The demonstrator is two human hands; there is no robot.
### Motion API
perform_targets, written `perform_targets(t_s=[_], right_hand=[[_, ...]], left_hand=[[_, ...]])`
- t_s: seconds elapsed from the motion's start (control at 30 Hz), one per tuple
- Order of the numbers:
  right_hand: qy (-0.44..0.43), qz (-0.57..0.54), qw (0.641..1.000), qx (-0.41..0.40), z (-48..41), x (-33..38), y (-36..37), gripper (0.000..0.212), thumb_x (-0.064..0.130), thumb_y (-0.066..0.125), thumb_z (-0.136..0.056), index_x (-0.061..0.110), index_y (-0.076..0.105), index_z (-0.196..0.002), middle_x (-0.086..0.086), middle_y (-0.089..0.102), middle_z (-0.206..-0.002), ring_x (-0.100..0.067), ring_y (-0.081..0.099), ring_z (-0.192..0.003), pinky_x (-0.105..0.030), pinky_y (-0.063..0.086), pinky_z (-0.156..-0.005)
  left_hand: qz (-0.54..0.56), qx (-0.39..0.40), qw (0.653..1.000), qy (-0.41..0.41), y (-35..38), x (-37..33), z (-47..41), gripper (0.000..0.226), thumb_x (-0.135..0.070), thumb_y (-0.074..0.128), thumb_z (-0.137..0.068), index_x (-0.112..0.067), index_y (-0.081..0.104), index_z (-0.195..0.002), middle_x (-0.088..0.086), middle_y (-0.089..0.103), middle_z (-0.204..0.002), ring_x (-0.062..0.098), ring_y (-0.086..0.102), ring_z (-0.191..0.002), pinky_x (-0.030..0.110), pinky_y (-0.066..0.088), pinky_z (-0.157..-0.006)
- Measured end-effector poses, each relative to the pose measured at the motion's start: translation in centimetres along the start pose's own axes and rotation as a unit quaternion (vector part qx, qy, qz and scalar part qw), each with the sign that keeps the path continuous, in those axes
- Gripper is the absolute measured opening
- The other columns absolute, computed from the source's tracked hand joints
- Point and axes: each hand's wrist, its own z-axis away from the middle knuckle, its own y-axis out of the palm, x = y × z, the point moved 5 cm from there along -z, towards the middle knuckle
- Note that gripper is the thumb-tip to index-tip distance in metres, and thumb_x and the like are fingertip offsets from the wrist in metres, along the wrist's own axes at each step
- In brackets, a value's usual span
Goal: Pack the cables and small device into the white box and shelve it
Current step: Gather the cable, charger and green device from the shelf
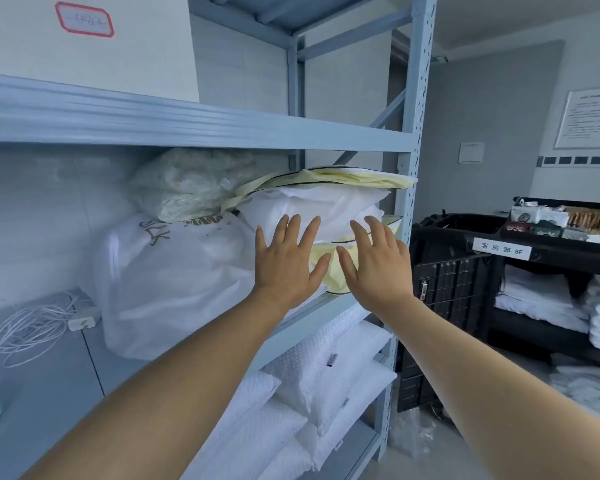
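A coil of white cables [25, 329] lies on the middle shelf at the far left, with a small white adapter-like device [84, 318] at its right end. A white box [84, 43] with a red-framed label stands on the shelf above. My left hand [286, 261] and my right hand [373, 261] are both raised with fingers spread, side by side in front of a pale yellow zip bag [326, 268] holding white bedding. Neither hand holds anything. Whether the palms touch the bag cannot be told.
The blue-grey metal shelving [187, 128] also carries a large white plastic bag [174, 278] and a clear bag of white stuffing [184, 185]. White pillows [319, 386] fill the lower shelf. A black housekeeping cart [499, 258] with linens stands to the right.
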Motion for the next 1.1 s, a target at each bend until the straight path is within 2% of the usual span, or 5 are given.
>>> perform_targets(t_s=[0.33, 0.5, 0.87, 1.1], right_hand=[[-0.065, -0.037, 0.997, -0.019, -0.1, 4.9, 1.7, 0.053, 0.046, 0.033, -0.094, 0.014, 0.038, -0.136, -0.01, 0.035, -0.145, -0.028, 0.032, -0.132, -0.05, 0.031, -0.104], [-0.125, -0.053, 0.991, -0.008, 0.5, 10.2, 2.6, 0.052, 0.043, 0.038, -0.093, 0.011, 0.04, -0.134, -0.012, 0.041, -0.141, -0.03, 0.039, -0.127, -0.048, 0.037, -0.096], [-0.181, -0.138, 0.973, 0.029, 5.0, 29.7, 5.5, 0.05, 0.041, 0.041, -0.093, 0.008, 0.043, -0.131, -0.015, 0.039, -0.141, -0.031, 0.042, -0.124, -0.046, 0.046, -0.079], [-0.244, -0.174, 0.954, 0.02, 8.1, 40.2, 6.3, 0.045, 0.038, 0.047, -0.091, 0.005, 0.051, -0.122, -0.02, 0.041, -0.138, -0.036, 0.049, -0.116, -0.046, 0.049, -0.069]], left_hand=[[-0.045, -0.013, 0.998, -0.031, -1.3, 4.6, 2.3, 0.062, -0.054, 0.03, -0.091, -0.026, 0.015, -0.144, 0.008, 0.029, -0.148, 0.026, 0.022, -0.138, 0.057, 0.017, -0.108], [-0.053, -0.007, 0.998, -0.037, -3.3, 8.7, 5.1, 0.061, -0.053, 0.03, -0.09, -0.025, 0.02, -0.143, 0.008, 0.031, -0.148, 0.026, 0.024, -0.137, 0.055, 0.02, -0.108], [-0.127, 0.039, 0.988, -0.083, -10.6, 24.8, 16.4, 0.061, -0.055, 0.029, -0.088, -0.026, 0.023, -0.142, 0.006, 0.03, -0.148, 0.033, 0.027, -0.133, 0.052, 0.031, -0.102], [-0.155, 0.052, 0.979, -0.126, -14.5, 34.2, 23.1, 0.061, -0.054, 0.032, -0.087, -0.026, 0.023, -0.141, 0.006, 0.034, -0.146, 0.031, 0.028, -0.134, 0.055, 0.027, -0.104]])
